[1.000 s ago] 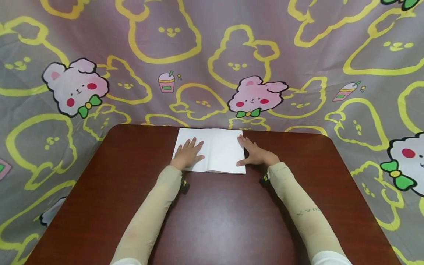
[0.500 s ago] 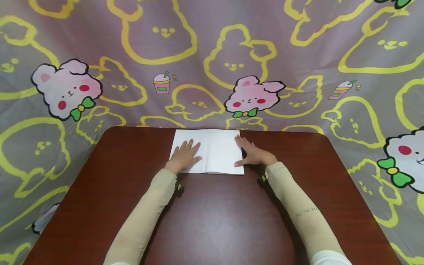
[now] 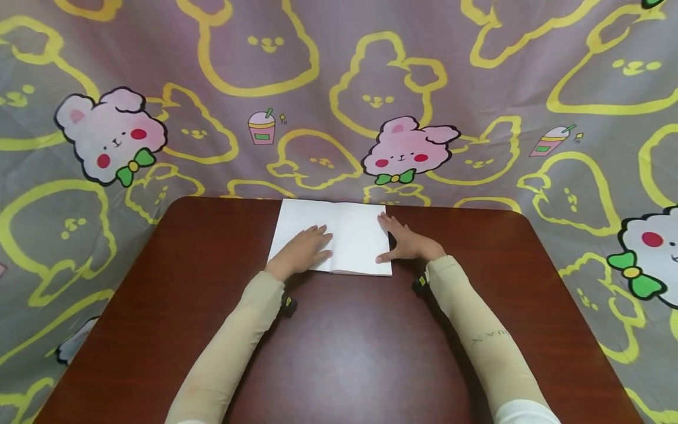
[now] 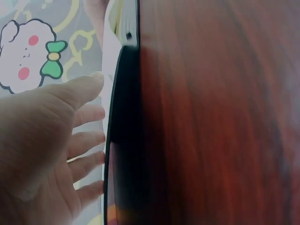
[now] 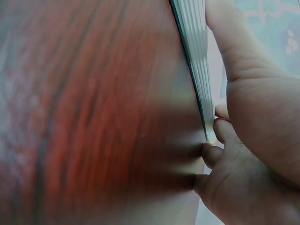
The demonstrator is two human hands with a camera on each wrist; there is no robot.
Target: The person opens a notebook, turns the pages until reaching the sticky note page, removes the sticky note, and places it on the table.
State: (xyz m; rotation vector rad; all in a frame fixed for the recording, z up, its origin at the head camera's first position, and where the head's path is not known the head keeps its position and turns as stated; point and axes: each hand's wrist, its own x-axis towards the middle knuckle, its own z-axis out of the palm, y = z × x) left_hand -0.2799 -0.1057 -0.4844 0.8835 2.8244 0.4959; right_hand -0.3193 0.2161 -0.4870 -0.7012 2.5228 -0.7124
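Nearest, well behind the fingers, two pale beige cloth sleeves [image 3: 225,347] run up over the glossy reddish-brown wooden table [image 3: 349,353], with small black devices [image 3: 288,305] at the cuffs. Ahead of these, the left hand [image 3: 301,253] lies over the left page, its fingers reaching out nearly straight with slight gaps between them, the thumb apart and toward the fold. The right hand [image 3: 411,242] sits at the outer right edge, fingers extended, thumb spread wide of them; neither hand pinches anything. Under the left fingers and just inside the right fingertips lies the open white paper book [image 3: 357,235], its visible pages blank (no print that I can make out). It should be light and bendy, its sheets easy to crease and apt to slide on polished wood; the stacked page edge beside the right fingers seems the firmest place to take hold. Beyond all the fingertips hangs a grey-lilac fabric curtain [image 3: 328,76] printed with yellow outlines and pink-cheeked rabbits.
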